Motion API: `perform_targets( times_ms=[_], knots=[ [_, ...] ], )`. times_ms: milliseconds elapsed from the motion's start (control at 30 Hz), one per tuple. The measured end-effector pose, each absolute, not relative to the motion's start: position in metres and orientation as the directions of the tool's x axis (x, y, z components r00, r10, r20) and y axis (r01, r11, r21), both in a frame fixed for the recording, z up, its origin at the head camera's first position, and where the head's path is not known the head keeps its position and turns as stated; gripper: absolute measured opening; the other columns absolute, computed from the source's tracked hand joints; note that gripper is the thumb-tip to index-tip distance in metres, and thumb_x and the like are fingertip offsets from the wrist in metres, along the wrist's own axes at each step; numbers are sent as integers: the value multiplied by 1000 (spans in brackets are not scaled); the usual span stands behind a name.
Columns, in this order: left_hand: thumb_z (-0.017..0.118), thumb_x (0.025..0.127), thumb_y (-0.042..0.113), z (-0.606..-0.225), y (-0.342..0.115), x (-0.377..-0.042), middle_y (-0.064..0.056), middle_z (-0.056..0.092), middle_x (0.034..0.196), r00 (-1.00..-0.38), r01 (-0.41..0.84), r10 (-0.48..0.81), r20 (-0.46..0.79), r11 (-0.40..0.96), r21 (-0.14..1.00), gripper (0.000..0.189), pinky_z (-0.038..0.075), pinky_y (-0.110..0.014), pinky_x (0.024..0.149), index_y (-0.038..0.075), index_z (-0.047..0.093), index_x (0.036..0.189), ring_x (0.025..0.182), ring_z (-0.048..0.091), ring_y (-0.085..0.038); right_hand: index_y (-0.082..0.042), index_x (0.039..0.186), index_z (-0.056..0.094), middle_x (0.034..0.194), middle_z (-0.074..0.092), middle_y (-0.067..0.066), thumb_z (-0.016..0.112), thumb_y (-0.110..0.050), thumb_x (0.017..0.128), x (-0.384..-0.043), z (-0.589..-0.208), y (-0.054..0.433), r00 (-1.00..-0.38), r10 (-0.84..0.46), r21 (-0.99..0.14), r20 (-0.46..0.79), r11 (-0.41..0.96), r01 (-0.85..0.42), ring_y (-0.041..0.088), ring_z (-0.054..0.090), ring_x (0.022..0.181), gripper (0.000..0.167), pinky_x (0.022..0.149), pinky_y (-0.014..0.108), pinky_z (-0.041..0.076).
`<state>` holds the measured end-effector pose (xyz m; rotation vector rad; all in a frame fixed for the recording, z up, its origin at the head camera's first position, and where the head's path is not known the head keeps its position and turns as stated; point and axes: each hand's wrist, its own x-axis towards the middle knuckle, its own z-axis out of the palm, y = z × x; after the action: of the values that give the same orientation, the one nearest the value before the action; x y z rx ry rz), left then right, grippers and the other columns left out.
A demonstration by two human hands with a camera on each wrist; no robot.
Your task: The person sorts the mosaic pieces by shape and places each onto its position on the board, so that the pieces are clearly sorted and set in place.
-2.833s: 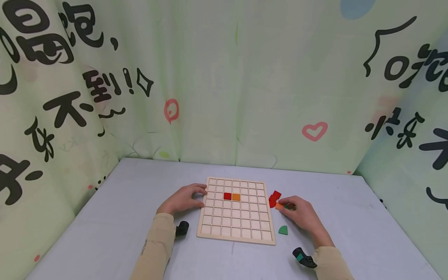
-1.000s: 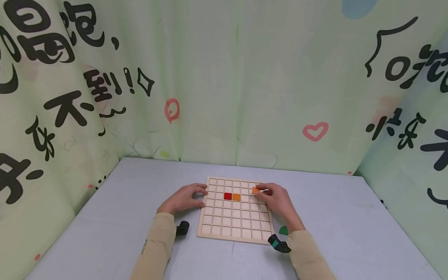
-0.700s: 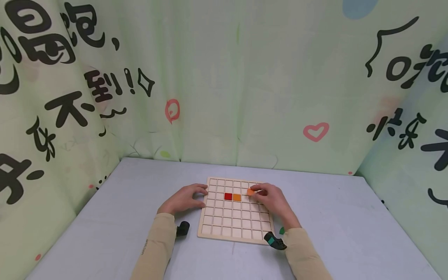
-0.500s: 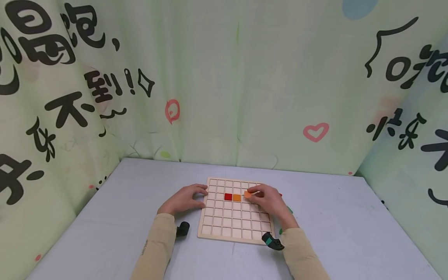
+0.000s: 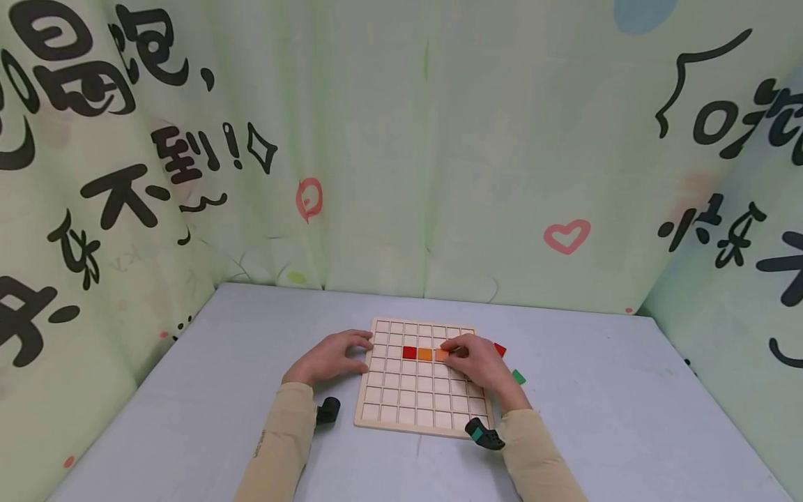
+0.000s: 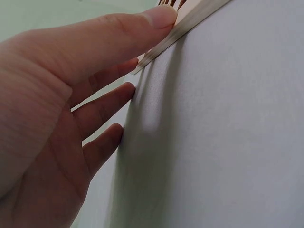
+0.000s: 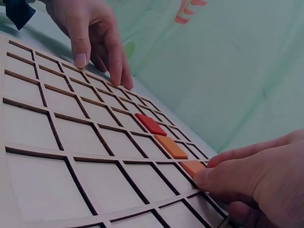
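A wooden grid board (image 5: 389,419) lies on the table, its cells framed by thin raised strips. A red square tile (image 5: 409,353) and an orange square tile (image 5: 424,354) sit side by side in one row. My right hand (image 5: 478,361) pinches a second orange tile (image 7: 191,167) between thumb and fingers, right at the cell beside the first orange one. At the board's left edge rests my left hand (image 5: 331,357), thumb (image 6: 161,16) and fingertips touching the rim, the other fingers spread and relaxed.
Past the board's right edge, a red piece (image 5: 500,350) and a green piece (image 5: 518,377) show partly from behind my right hand. A black wrist device (image 5: 484,434) hangs at my right sleeve, another (image 5: 327,411) at my left. Printed curtains surround the table (image 5: 602,390).
My right hand has carried the orange tile from the loose pieces at the right, leftward over the board, then down to the cell beside the first orange tile. The left hand has stayed put.
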<state>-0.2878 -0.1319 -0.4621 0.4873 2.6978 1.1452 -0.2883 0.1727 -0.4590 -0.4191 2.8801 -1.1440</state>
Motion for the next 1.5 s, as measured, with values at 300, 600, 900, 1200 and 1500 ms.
perform_targets(
  times_ms=[300, 600, 900, 1200, 1500],
  knots=[
    [79, 82, 13, -461, -132, -289, -3, 52, 143, -931, 230, 362, -34, 659, 716, 36, 34, -42, 114, 8, 69, 115, 138, 39, -26, -10, 108, 74, 102, 67, 1, 73, -7, 86, -288, -460, 169, -961, -257, -666, 107, 699, -261, 15, 57, 85, 22, 80, 32, 52],
    [80, 81, 12, -460, -133, -290, -3, 52, 142, -931, 238, 363, -23, 654, 718, 36, 34, -42, 114, 8, 70, 115, 138, 40, -27, -10, 110, 73, 108, 67, 3, 73, -9, 87, -290, -461, 169, -967, -232, -664, 104, 708, -241, 17, 58, 88, 24, 81, 34, 53],
    [80, 81, 12, -458, -133, -290, -2, 52, 142, -936, 220, 351, -35, 659, 719, 35, 33, -42, 114, 9, 70, 115, 138, 39, -27, -9, 109, 73, 110, 67, 4, 72, -8, 87, -290, -463, 167, -971, -211, -679, 113, 697, -230, 18, 59, 89, 22, 83, 35, 54],
    [80, 81, 13, -460, -132, -288, -4, 52, 143, -931, 231, 363, -33, 656, 718, 37, 33, -44, 114, 8, 70, 115, 138, 39, -29, -9, 109, 72, 109, 67, 4, 73, -8, 87, -288, -464, 166, -975, -200, -685, 94, 698, -209, 18, 59, 89, 22, 82, 34, 54],
    [80, 80, 12, -460, -132, -287, -4, 52, 143, -932, 227, 362, -33, 650, 725, 37, 34, -44, 114, 7, 70, 116, 138, 39, -29, -9, 109, 72, 109, 67, 4, 73, -10, 87, -287, -464, 167, -978, -189, -687, 86, 700, -195, 18, 60, 90, 23, 84, 36, 55]
  ],
)
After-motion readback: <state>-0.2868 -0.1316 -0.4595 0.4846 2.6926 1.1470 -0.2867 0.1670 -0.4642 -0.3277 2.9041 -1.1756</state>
